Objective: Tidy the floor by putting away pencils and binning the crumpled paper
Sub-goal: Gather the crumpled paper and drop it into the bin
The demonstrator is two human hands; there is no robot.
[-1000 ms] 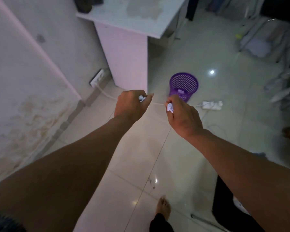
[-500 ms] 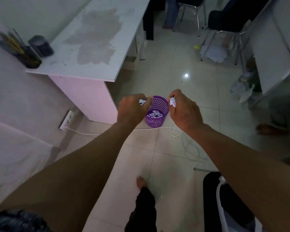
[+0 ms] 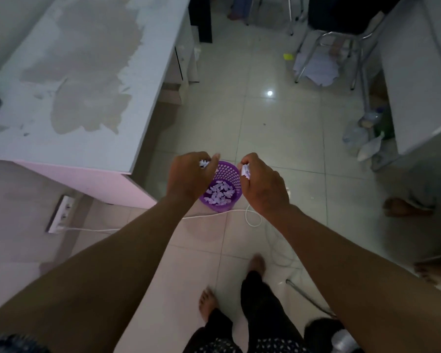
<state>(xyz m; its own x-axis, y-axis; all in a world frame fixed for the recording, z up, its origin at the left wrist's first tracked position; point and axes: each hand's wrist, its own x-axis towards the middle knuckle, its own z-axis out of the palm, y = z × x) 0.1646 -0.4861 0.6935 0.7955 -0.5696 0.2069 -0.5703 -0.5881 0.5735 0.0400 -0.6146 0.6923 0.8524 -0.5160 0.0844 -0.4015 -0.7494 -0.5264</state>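
Where both hands hover, purple bin (image 3: pixel 233 174) of paper scraps (image 3: pixel 219 193).

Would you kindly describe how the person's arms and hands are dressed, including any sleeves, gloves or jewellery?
Both forearms are bare up to the frame edge. The left hand and right hand wear no gloves, and no rings, watch or bracelet are visible. A bit of dark patterned fabric shows at the lower left corner, possibly a sleeve.

No text, label, brand, number or sign can be read anywhere in the view: none shows on the purple perforated plastic bin (image 3: pixel 227 179), on the white crumpled paper scraps (image 3: pixel 219 193) inside it, on the worn white tabletop (image 3: pixel 69 72), or on the white power strip (image 3: pixel 61 214).
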